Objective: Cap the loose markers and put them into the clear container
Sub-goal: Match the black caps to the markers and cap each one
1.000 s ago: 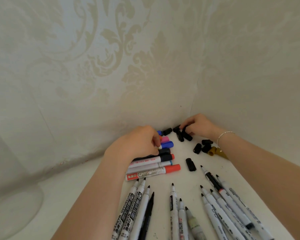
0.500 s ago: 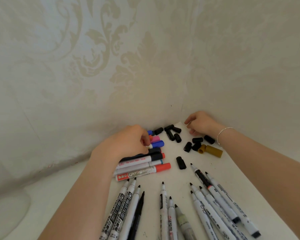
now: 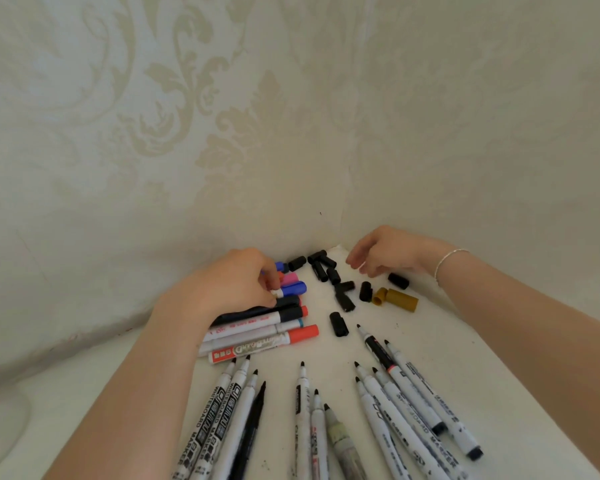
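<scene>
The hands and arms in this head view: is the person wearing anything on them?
Both forearms are bare, with no sleeves in view. The right hand has a thin silver beaded bracelet at its wrist. The left hand shows no ring, watch or glove.

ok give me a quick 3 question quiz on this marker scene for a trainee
1. True or false: the right hand grips a black cap.
2. Multiple choice: the mustard-yellow cap lies (A) among the black caps near the corner, (B) under the left hand, (C) among the uncapped markers at the near edge.
3. Fill in: the capped marker nearest the camera in the pile by the left hand has a ___ cap.

Key
1. False: it hovers over the table, fingers loosely curled, holding nothing.
2. A
3. Red
</scene>
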`<state>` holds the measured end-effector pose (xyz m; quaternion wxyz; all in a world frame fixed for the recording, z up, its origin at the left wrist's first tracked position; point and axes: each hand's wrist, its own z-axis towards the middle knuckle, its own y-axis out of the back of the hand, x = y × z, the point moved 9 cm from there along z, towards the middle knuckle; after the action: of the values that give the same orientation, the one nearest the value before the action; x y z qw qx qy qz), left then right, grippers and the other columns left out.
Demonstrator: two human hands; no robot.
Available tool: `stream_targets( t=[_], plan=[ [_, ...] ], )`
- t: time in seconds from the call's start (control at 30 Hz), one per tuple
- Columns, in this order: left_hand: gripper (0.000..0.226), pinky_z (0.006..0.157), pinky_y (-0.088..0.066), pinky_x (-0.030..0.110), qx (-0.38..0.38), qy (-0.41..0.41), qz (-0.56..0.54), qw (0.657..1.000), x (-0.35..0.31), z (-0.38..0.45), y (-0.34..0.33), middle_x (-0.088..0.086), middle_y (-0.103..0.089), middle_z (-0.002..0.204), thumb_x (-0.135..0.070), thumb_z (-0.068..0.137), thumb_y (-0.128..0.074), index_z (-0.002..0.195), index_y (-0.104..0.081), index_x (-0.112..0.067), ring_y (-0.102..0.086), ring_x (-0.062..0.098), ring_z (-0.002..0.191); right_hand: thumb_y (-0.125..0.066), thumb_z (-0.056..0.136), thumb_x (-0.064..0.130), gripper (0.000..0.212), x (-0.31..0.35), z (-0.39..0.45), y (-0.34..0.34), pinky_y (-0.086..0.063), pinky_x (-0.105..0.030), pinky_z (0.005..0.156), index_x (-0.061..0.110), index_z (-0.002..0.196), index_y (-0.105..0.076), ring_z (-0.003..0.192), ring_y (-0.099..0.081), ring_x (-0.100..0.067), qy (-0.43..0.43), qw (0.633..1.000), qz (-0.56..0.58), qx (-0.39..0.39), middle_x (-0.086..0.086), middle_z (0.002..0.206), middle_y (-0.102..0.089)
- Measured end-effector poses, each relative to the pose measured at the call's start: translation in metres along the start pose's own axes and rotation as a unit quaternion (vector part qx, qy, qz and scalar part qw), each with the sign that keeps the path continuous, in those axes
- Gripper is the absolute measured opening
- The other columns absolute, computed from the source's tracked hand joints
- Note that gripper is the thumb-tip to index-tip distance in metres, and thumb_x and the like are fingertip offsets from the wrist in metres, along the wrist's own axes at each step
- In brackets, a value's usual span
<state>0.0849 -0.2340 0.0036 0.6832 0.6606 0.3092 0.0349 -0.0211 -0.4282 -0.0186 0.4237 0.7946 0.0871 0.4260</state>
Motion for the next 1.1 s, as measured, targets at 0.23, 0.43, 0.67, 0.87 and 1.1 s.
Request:
stream_targets(
  t=[0.23,0.43,0.67,0.87,1.1],
  plan=[
    [0.048,0.090,-0.046,0.028,-0.012,-0.022,0.022,0.999,-0.004,0.001,-0.002,-0.001,-0.052,0.114,-0.027,0.080,-0.074,0.125,-0.058,-0.024,-0.055,0.017,0.105,-0.045,0.092,0.001,0.034,-0.002,-0.002,0.009,-0.045,-0.028,0.094,0.013,0.116,-0.066,0.118,-0.054,-0.025,-0.013,0.976,-0.215,-0.033,-0.008,0.130,-0.057],
    [0.109,0.118,-0.018,0.037,0.098,-0.013,0.046,0.994,0.009,0.006,-0.040,-0.007,-0.004,0.161,-0.062,0.070,-0.073,0.152,-0.006,-0.037,-0.011,0.017,0.147,-0.046,0.081,-0.012,0.051,0.017,-0.005,-0.014,-0.043,-0.025,0.093,0.019,0.117,-0.064,0.118,-0.053,-0.018,0.074,0.995,-0.066,-0.001,-0.003,0.124,-0.060],
    [0.117,0.111,-0.034,0.040,0.120,0.033,0.068,0.990,0.033,0.005,-0.040,-0.005,-0.018,0.155,-0.058,0.060,-0.082,0.151,-0.012,-0.035,-0.027,0.019,0.140,-0.043,0.082,-0.012,0.051,0.035,0.000,-0.022,-0.044,-0.025,0.092,0.018,0.117,-0.064,0.116,-0.054,-0.018,0.122,0.991,-0.049,-0.011,-0.004,0.123,-0.062],
    [0.116,0.108,-0.038,0.043,0.144,0.082,0.071,0.984,0.043,-0.003,-0.035,-0.003,-0.029,0.146,-0.051,0.055,-0.087,0.147,-0.020,-0.035,-0.039,0.021,0.131,-0.037,0.082,-0.011,0.055,0.044,0.008,-0.032,-0.044,-0.023,0.092,0.016,0.123,-0.061,0.116,-0.055,-0.019,0.140,0.985,-0.091,-0.040,-0.005,0.125,-0.060],
    [0.114,0.104,-0.041,0.042,0.153,0.105,0.099,0.978,0.046,-0.008,-0.029,-0.002,-0.034,0.143,-0.049,0.052,-0.089,0.145,-0.025,-0.030,-0.043,0.023,0.127,-0.044,0.083,-0.007,0.061,0.084,0.011,-0.078,-0.032,-0.018,0.100,0.018,0.139,-0.047,0.125,-0.046,-0.022,0.209,0.963,-0.168,-0.024,-0.007,0.136,-0.049]
  ],
)
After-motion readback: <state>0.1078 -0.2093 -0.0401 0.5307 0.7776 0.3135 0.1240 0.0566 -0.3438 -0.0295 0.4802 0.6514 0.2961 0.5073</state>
